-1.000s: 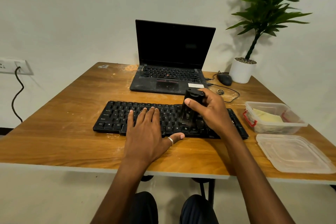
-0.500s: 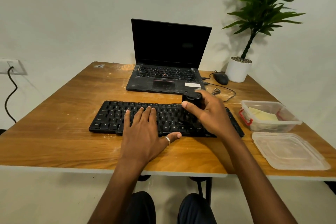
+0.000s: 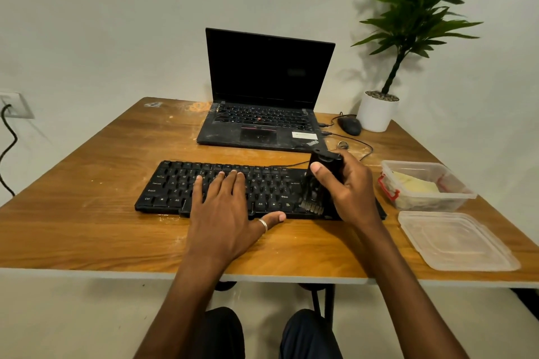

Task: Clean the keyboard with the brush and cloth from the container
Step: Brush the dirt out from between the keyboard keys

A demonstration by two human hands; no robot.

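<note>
Now my right hand point(image 3: 350, 192) clamps the brush point(image 3: 314, 197) on the keyboard point(image 3: 175, 186), container point(image 3: 455, 198) and lid point(image 3: 455, 239) just right of it, laptop point(image 3: 268, 73) beyond, left hand point(image 3: 224, 213) flat on keys; brush has slid rightward.

Brush point(image 3: 315, 198) in right hand point(image 3: 350, 192) farther right along keyboard point(image 3: 175, 183).
</note>
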